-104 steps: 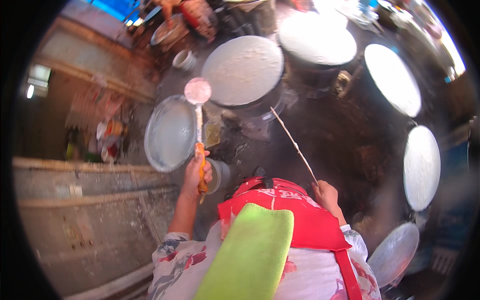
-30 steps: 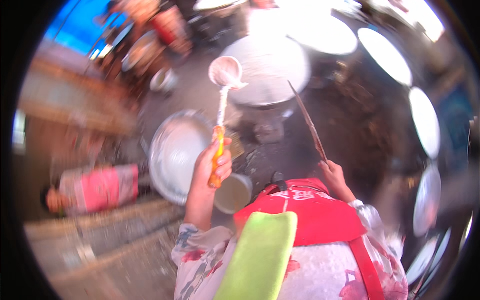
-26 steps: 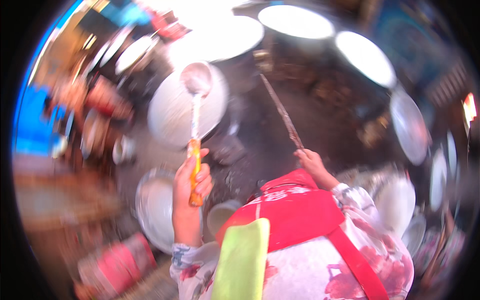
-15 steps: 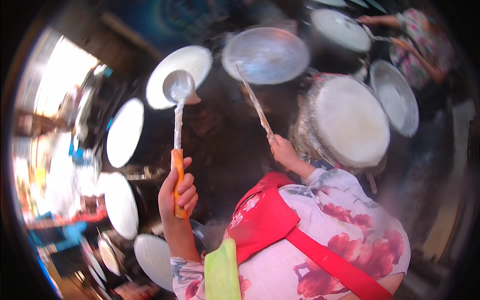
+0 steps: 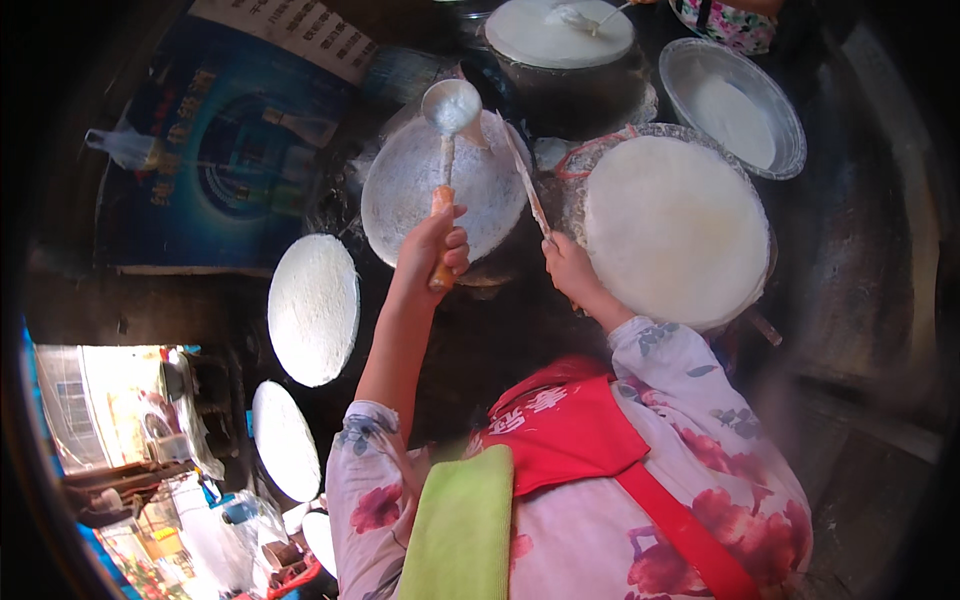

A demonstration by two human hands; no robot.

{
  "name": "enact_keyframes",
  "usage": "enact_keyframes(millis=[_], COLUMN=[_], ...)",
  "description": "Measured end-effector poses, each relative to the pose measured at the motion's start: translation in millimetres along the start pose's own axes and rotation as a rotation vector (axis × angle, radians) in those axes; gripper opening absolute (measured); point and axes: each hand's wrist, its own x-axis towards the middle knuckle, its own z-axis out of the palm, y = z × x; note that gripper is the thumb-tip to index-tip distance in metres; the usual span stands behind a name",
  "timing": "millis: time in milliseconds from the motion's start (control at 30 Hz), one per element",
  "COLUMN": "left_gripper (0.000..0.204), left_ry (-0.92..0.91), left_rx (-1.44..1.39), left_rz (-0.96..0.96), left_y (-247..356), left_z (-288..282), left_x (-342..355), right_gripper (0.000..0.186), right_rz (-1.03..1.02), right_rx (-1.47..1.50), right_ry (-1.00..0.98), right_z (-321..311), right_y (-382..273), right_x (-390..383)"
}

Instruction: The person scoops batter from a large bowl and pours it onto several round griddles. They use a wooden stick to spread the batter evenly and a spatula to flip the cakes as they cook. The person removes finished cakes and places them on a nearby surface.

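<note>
My left hand is wrapped round the orange handle of a ladle, whose bowl is smeared white. The ladle is raised above a large, shallow grey metal pan with pale streaks. In my right hand is a long, thin, flat stick coated with whitish paste. Its tip points up past the pan's right edge. Just right of that hand, a round cooking plate with a crusted rim bears a wide white round sheet, slightly yellowish in the middle.
A metal basin with white stuff stands at the far right. Beyond it, another person's hand works a tool over a second white round. White discs stand at the left. A blue printed board is at the back left.
My view has turned left, shifting the scene. The ladle, in front of a white disc before, is now in front of the grey pan. Both hands keep their hold.
</note>
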Motion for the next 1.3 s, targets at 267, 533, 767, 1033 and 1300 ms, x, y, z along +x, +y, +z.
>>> enact_keyframes(millis=[267,533,767,1033,1300], left_gripper=[0.020,0.040,0.050,0.050,0.056], left_ry=[0.162,0.294,0.397,0.456,0.528], left_rx=[0.675,1.514,1.609,1.623,1.627], left_rz=[0.098,0.575,0.568,0.541,0.499], left_y=[-24.9,-11.2,21.1,42.7,47.2], left_z=[-36.0,-96.4,-146.1,-167.3,-187.4], left_x=[65.7,90.7,82.6,73.1,50.5], right_gripper=[0.024,0.026,0.025,0.024,0.020], right_rz=[0.086,0.049,0.092,0.022,-0.166], right_rx=[-0.047,-0.323,-0.517,-0.741,-0.933], right_ry=[0.167,0.330,0.302,0.159,0.165], right_z=[40.5,84.7,94.5,125.2,137.1], right_y=[-5.8,-46.5,-59.8,-85.8,-70.4], right_x=[-20.1,-7.3,10.8,40.9,55.7])
